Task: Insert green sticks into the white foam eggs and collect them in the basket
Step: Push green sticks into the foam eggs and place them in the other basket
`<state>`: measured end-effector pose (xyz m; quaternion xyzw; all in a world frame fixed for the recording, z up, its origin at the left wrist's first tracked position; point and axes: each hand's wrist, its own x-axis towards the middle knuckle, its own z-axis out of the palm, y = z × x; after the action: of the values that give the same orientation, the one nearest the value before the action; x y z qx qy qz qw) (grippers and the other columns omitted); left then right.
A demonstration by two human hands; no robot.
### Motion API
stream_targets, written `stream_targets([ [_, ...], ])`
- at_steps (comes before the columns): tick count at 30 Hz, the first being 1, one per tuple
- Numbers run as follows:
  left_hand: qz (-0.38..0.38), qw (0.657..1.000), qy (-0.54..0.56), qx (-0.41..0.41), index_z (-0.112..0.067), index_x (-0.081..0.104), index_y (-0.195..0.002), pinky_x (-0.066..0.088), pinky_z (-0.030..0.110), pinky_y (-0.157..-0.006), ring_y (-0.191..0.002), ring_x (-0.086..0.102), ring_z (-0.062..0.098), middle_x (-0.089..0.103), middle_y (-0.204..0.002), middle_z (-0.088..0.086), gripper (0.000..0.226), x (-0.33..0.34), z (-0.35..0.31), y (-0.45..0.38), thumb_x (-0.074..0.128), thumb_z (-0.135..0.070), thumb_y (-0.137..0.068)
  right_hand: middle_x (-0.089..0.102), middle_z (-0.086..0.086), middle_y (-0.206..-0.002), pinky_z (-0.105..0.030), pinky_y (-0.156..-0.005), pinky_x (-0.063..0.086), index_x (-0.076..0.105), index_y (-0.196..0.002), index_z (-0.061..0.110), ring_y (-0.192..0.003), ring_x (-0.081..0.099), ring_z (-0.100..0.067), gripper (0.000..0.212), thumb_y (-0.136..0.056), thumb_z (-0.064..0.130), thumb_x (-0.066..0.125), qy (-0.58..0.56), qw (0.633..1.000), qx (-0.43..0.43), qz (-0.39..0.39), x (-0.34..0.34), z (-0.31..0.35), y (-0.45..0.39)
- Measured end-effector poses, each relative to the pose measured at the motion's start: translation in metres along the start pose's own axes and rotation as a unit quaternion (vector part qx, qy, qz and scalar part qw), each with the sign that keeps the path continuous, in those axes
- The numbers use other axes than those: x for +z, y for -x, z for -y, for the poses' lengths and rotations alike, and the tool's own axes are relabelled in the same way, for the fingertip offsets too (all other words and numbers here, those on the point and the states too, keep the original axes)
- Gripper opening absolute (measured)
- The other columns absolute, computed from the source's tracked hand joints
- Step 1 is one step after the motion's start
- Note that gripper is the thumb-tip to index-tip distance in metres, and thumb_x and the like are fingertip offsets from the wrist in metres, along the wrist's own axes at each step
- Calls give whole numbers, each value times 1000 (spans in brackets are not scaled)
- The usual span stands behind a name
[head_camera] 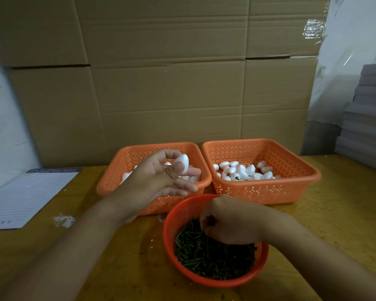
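Nearest you sits the round red basket point(215, 276), filled with green sticks point(211, 257). Your right hand point(228, 222) is down in its far side, knuckles up, fingers curled toward the pile; the fingertips appear to pinch at a stick at the left edge of the hand, but you cannot tell from this view whether one is secured. Your left hand point(165, 174) hovers above the left orange basket point(111, 181), which holds plain white eggs. It pinches one white foam egg point(182, 162) between thumb and forefinger, remaining fingers spread loosely below. Egg's long axis runs tilted, upper end leaning right and away from you, lower end toward the palm. Right orange basket point(267, 190) holds eggs with bits of green showing, so judged the collection basket; it stands just beside the left one. Key relation: held egg lies up and to the left of your right hand, well apart, with the red basket rim between. Judgement: stick pickup in progress; next, the stick must travel up-left to meet an end of the egg along that tilted axis. Risk: off-axis entry may break through the foam's side.
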<state>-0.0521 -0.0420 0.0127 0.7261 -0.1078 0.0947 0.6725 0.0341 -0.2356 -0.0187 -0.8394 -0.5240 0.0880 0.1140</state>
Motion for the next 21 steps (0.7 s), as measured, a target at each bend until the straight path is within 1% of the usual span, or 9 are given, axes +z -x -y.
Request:
stream_targets([
  [3, 7, 1000, 26, -6, -12, 51, -120, 58, 27, -73, -95, 74, 29, 73, -118, 12, 53, 1, 1, 1, 59, -53, -87, 70, 9, -95, -31, -78, 56, 72, -100, 23, -84, 63, -6, 16, -92, 19, 59, -1, 1000, 6, -14, 0, -1, 0],
  [6, -15, 1000, 25, 8, -14, 62, -115, 57, 27, -71, -96, 71, 21, 73, -116, 8, 47, -1, 2, -1, 68, -51, -86, 70, 10, -97, -27, -77, 55, 72, -100, 24, -85, 63, -5, 16, -92, 18, 60, -6, 1000, 7, -18, 0, -3, 0],
  [9, -46, 998, 35, 4, -14, 70, -109, 54, 25, -66, -86, 65, 14, 68, -97, 5, 43, -4, 3, -3, 71, -46, -81, 70, 11, -96, -21, -74, 52, 71, -99, 25, -84, 63, -4, 15, -91, 19, 60, -5, 999, 6, -38, 1, -3, -1],
  [11, -44, 996, 80, -3, -16, 74, -112, 53, 25, -64, -80, 63, 13, 67, -95, 4, 40, -5, 2, -3, 70, -43, -82, 70, 10, -97, -22, -75, 53, 71, -99, 25, -85, 63, -4, 16, -91, 18, 59, -7, 999, 6, -44, 2, -3, -2],
  [13, -31, 991, 129, -9, -18, 76, -113, 54, 26, -64, -77, 64, 13, 69, -97, 6, 38, -6, 2, -4, 67, -41, -84, 70, 11, -100, -20, -76, 52, 70, -100, 26, -87, 62, -3, 17, -92, 17, 58, -12, 999, 8, -48, 2, -4, -2],
  [15, -23, 985, 171, -19, -17, 78, -106, 56, 27, -64, -74, 66, 13, 72, -98, 8, 34, -6, 2, -5, 66, -40, -85, 70, 12, -105, -16, -78, 49, 70, -105, 27, -92, 62, -3, 20, -93, 16, 57, -14, 998, 9, -54, 3, -4, -2],
  [18, -19, 975, 217, -39, -16, 80, -96, 58, 25, -63, -72, 68, 11, 75, -96, 8, 30, -6, 2, -6, 65, -40, -86, 70, 9, -113, -22, -88, 50, 71, -113, 25, -101, 63, -6, 27, -94, 14, 54, -10, 998, 8, -59, 3, -4, -3],
  [20, -18, 970, 234, -56, -15, 81, -91, 58, 23, -63, -71, 68, 9, 75, -92, 5, 32, -6, 2, -7, 62, -40, -89, 70, 9, -114, -23, -89, 51, 71, -113, 25, -102, 63, -5, 28, -94, 14, 54, -11, 998, 10, -56, 3, -3, -3],
  [21, -20, 969, 240, -64, -13, 81, -89, 58, 22, -62, -69, 68, 8, 75, -90, 5, 34, -5, 2, -7, 60, -40, -91, 70, 9, -114, -22, -88, 51, 71, -112, 25, -101, 63, -5, 28, -94, 13, 54, -10, 998, 11, -53, 3, -3, -3],
])
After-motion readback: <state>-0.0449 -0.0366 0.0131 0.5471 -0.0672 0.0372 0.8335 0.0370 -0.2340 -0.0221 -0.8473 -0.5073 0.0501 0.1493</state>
